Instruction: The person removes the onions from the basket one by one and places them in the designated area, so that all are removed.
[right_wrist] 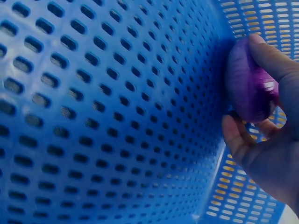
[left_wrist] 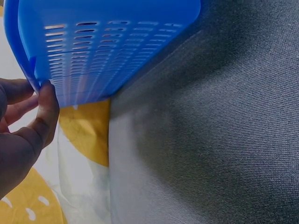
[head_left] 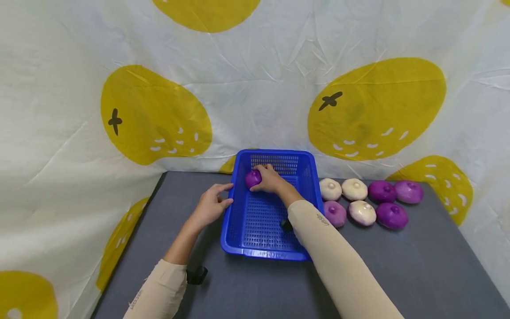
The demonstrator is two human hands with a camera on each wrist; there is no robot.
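A purple onion (head_left: 253,178) is in my right hand (head_left: 271,180), inside the blue plastic basket (head_left: 264,254) near its far left corner. The right wrist view shows thumb and fingers gripping the onion (right_wrist: 252,86) from opposite sides, close to the basket's perforated surface. At the basket's left side, my left hand (head_left: 210,204) pinches the rim; in the left wrist view the thumb (left_wrist: 46,109) presses the outer wall while the other fingers are partly hidden behind the rim.
Right of the basket, several onions stand in two rows on the grey table (head_left: 434,266): white onions (head_left: 354,189), purple onions (head_left: 392,215) and a pinkish one (head_left: 334,213) by the basket wall. A patterned cloth (head_left: 259,102) hangs behind the table.
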